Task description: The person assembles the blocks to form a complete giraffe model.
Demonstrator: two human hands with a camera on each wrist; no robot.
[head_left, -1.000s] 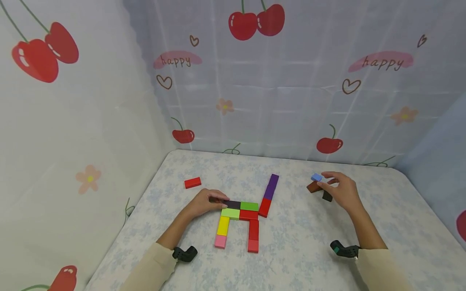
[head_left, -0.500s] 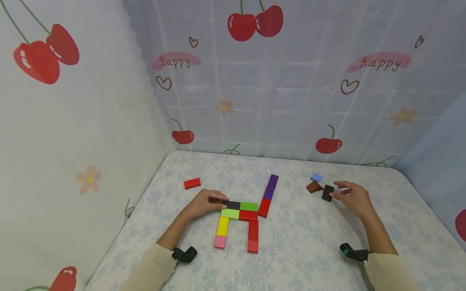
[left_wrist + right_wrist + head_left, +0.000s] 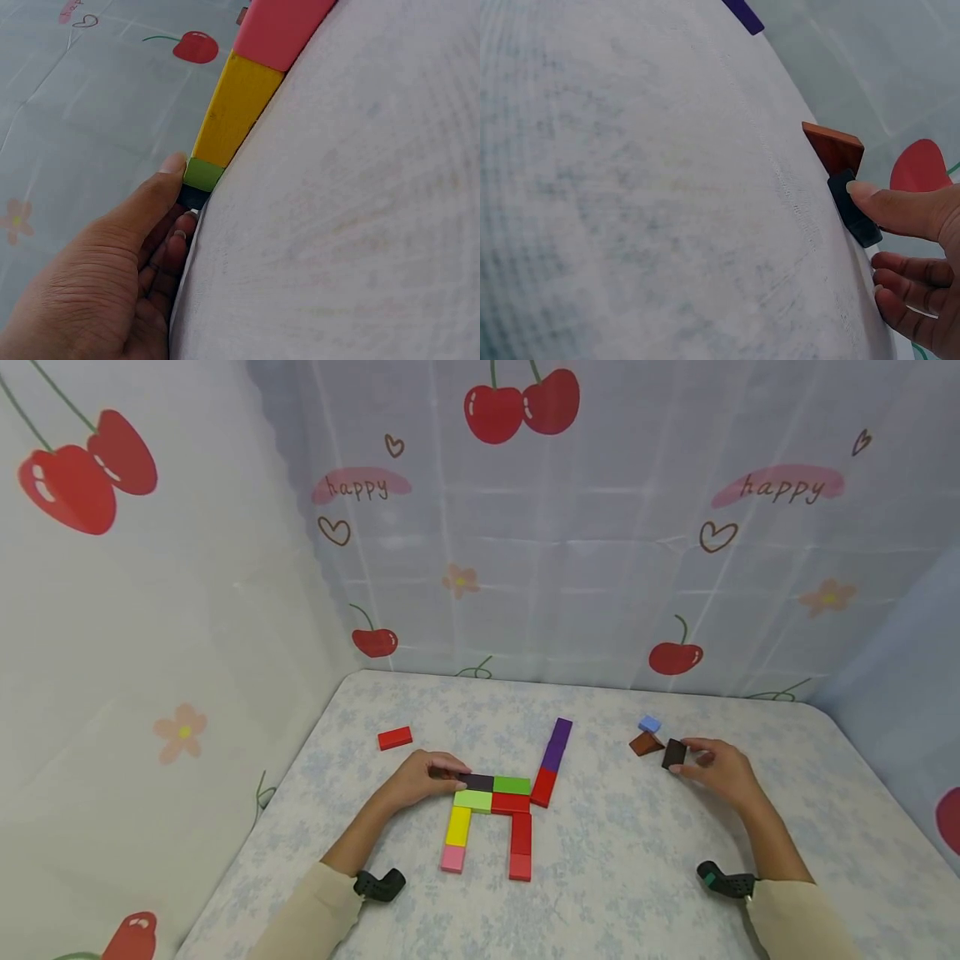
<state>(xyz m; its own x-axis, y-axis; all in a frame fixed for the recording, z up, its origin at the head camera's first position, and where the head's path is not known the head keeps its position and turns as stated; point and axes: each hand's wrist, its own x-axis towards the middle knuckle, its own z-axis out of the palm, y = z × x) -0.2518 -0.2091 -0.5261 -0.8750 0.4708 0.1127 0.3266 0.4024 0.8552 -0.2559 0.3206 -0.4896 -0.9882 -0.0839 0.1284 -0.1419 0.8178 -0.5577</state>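
Flat coloured blocks form a figure on the table in the head view. My left hand (image 3: 420, 779) pinches the left end of a dark block (image 3: 477, 782), which lies beside a green block (image 3: 512, 786). Below them are a light green block (image 3: 473, 802) and a red block (image 3: 510, 803). In the left wrist view the thumb reaches the light green block's corner, with the dark block below it. At the right, my right hand (image 3: 720, 770) pinches a black block (image 3: 853, 210) between thumb and fingers. A brown triangular block (image 3: 835, 146) stands just beyond it.
A small blue block (image 3: 649, 723) lies behind the brown one. One red block (image 3: 395, 738) sits apart at the back left. Yellow (image 3: 458, 827) and pink blocks (image 3: 452, 859) run down the figure's left side; purple blocks (image 3: 557, 744) slant up at its right. A printed curtain (image 3: 570, 568) hangs behind the table.
My right hand has moved from beside the blue and brown blocks to the black block and now grips it, tilting it up slightly. The left hand has stayed in place.
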